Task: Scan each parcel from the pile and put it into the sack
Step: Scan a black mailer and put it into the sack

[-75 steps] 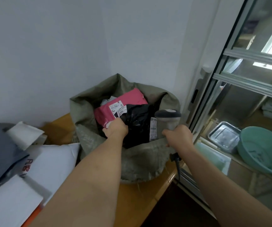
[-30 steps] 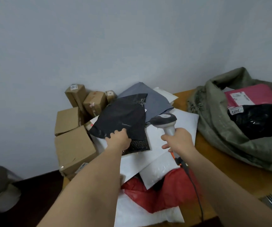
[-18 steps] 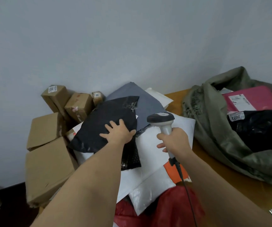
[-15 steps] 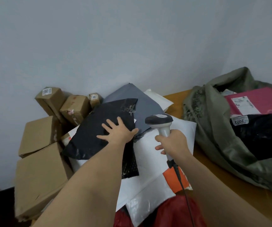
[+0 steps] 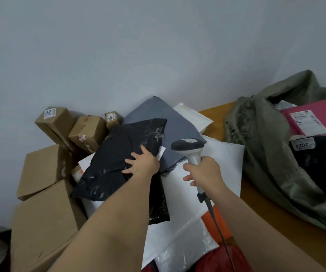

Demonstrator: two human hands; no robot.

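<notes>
Since half-second-earlier frame: left hand (image 5: 142, 165), then splayed flat, now curled onto black mailer (image 5: 119, 160) atop pile. Right hand (image 5: 203, 171) clamped on scanner (image 5: 189, 148). Sack (image 5: 266, 146) partly filled on tabletop (image 5: 217, 110); boxes (image 5: 46, 167), mailers left unscanned.

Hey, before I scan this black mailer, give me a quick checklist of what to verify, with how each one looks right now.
1. Left hand has hold of the black mailer: ok, fingers curl over its right edge atop the pile.
2. Right hand grips the scanner: ok, wrapped round the handle, head upright.
3. Label faces the scanner: not ok, only a white corner peeks out beside the left hand; no barcode shows.
4. Scanner aimed at the mailer: cannot tell, its window is not visible.
5. Scanner cable free: ok, it hangs below the right hand across the pile.
6. Sack open: ok, mouth gapes, pink parcel inside.
</notes>
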